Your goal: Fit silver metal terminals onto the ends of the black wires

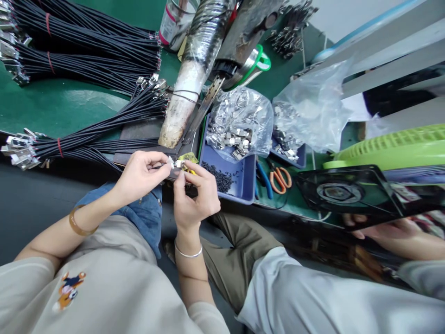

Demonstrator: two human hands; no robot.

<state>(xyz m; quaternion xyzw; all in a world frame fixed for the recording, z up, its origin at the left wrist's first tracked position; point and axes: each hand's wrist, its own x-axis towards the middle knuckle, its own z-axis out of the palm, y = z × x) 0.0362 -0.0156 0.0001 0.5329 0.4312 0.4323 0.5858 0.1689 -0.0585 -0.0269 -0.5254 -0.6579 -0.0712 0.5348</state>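
Observation:
My left hand (144, 174) is closed in a pinch on the end of a black cable, with a whitish tip (170, 161) showing at the fingertips. Close beside it, my right hand (196, 192) has thumb and forefinger together at a small shiny metal connector (180, 163). Whether the two parts touch is too small to tell. Just behind the fingers lies a yellow piece (189, 158) at the foot of a soldering-type fixture (208, 106). More black cables (135, 146) run behind my left hand, with metal connectors on their ends.
Banded black cable bundles (93, 60) lie at the back left. A blue tray (243, 185) holds small black parts and a bag of metal connectors (239, 125). Orange-handled pliers (280, 180) lie right of it. A co-worker's hand (389, 232) is near a black fan (347, 192).

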